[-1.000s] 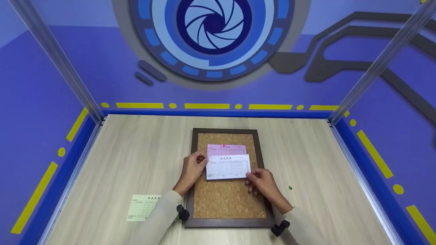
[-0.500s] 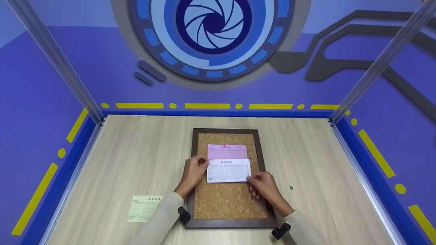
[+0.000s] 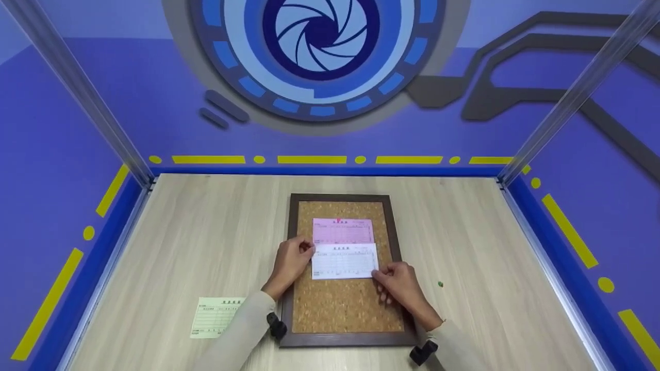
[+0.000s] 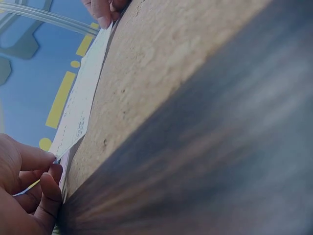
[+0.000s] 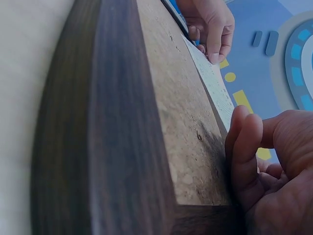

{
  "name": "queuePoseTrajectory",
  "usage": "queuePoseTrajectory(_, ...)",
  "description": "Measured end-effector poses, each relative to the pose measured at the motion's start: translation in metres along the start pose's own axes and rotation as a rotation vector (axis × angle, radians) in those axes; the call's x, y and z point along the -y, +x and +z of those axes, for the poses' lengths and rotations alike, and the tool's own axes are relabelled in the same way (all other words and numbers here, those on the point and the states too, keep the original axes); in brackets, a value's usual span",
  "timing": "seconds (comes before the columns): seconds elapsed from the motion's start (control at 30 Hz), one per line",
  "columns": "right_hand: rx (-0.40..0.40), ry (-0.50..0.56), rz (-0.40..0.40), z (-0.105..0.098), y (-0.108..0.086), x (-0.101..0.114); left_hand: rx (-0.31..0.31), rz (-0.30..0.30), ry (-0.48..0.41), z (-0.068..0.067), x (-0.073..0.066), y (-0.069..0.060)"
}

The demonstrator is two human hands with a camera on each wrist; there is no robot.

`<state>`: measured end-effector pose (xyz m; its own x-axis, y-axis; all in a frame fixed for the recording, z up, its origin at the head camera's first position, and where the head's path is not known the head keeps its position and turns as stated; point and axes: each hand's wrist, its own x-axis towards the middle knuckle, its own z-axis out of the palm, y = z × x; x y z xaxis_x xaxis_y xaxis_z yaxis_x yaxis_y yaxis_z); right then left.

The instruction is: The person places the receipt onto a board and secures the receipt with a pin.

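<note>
A white printed slip (image 3: 344, 262) lies over the brown-framed corkboard (image 3: 348, 312), just below a pink slip (image 3: 343, 233) that has a small red pin (image 3: 339, 220) at its top edge. With thumb and finger, my left hand (image 3: 290, 262) pinches the white slip's upper left edge. My right hand (image 3: 405, 286) pinches its lower right corner. In the left wrist view the white slip (image 4: 80, 98) stretches between both hands, slightly raised off the cork near the left fingers. The right wrist view shows the right hand (image 5: 274, 166) close over the cork.
A pale green slip (image 3: 214, 317) lies on the wooden table (image 3: 221, 221) left of the board, partly covered by the left sleeve. A tiny green and red object (image 3: 440, 284) lies right of the board. Blue walls (image 3: 103, 103) stand at the back and sides.
Both hands have shifted the white slip a little toward the person, down the board. More of the pink slip now shows above it.
</note>
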<state>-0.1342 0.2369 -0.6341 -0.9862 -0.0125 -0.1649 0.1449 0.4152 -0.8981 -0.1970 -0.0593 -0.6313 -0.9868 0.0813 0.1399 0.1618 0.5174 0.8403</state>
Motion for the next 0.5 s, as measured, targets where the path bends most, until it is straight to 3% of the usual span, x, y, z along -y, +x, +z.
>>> queuePoseTrajectory(0.5,0.029,-0.073,0.012,0.0,-0.0007,0.0021,0.033,0.039,0.068,-0.0007,-0.0004,-0.0008)
